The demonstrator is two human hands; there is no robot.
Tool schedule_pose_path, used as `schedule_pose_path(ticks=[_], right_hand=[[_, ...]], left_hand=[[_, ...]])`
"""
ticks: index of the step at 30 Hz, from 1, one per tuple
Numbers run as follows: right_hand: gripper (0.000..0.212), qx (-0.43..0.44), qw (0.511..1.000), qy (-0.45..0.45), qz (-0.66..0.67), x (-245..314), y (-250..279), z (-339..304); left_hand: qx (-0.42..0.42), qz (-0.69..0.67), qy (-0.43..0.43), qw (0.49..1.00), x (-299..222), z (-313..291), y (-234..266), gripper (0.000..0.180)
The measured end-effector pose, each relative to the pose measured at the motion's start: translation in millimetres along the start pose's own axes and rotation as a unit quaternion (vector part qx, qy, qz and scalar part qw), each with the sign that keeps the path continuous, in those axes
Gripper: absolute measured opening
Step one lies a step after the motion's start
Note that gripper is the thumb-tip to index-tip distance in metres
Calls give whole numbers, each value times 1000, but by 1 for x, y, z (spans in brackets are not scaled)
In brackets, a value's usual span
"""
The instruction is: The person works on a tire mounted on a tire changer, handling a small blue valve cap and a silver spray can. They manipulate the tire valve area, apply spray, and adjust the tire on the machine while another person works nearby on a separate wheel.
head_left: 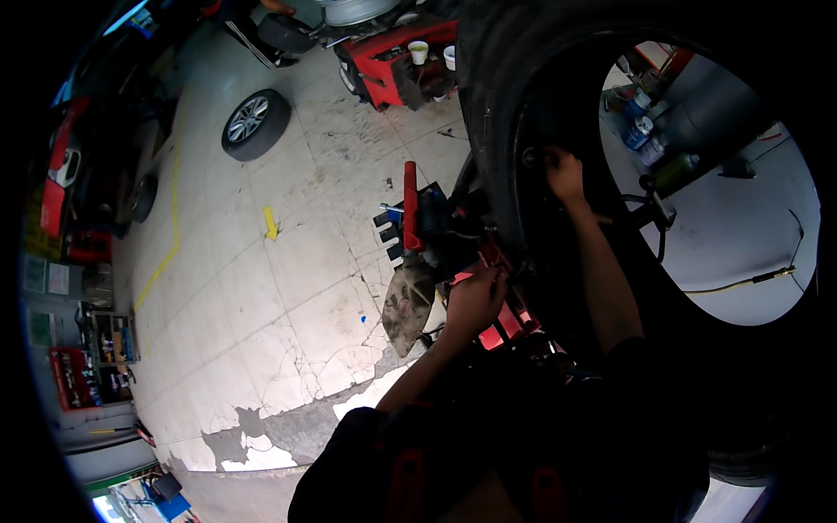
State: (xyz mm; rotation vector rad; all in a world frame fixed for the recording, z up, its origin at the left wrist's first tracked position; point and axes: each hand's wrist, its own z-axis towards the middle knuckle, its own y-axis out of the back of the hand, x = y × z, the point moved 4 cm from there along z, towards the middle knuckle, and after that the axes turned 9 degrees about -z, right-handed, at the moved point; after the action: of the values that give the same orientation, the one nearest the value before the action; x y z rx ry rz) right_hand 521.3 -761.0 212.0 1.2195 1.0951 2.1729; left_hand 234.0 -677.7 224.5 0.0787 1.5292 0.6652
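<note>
A large black tyre (pixel 493 113) stands upright at my right, its dark inner wall facing me. My right hand (pixel 565 177) reaches into the tyre, fingers bent together at the inner wall. Just left of those fingertips is a small round spot (pixel 529 157) on the rubber. Whatever the fingers pinch, if anything, is lost in the dark. Lower down, my left hand (pixel 476 302) is closed beside a red and black stand (pixel 501 327) at the tyre's edge; what it grips is hidden. A red handle (pixel 410 205) rises from the stand, beyond a stained, rounded plate (pixel 407 305).
On the tiled floor lies an alloy wheel (pixel 255 125), far left of the tyre. A red machine (pixel 397 65) carrying white cups stands behind. Spray cans (pixel 639 131) and an air hose (pixel 741 283) show through the tyre's opening. Another person's legs (pixel 248 39) are at the back.
</note>
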Motion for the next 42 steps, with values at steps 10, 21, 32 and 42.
schedule_pose_path(ticks=[10,21,32,42], right_hand=[[22,-59,995,68,-45,4,-19,-17],[14,-2,1000,7,6,9,-15,-14],[26,23,997,-40,63,-8,-28,-8],[17,13,1000,-6,25,-2,-27,-8]], left_hand=[[-15,-7,-9,1000,0,-1,1,16],[-16,-24,-24,999,2,-1,0,17],[-14,-20,-34,999,0,0,0,16],[4,-11,-34,999,4,1,-3,17]])
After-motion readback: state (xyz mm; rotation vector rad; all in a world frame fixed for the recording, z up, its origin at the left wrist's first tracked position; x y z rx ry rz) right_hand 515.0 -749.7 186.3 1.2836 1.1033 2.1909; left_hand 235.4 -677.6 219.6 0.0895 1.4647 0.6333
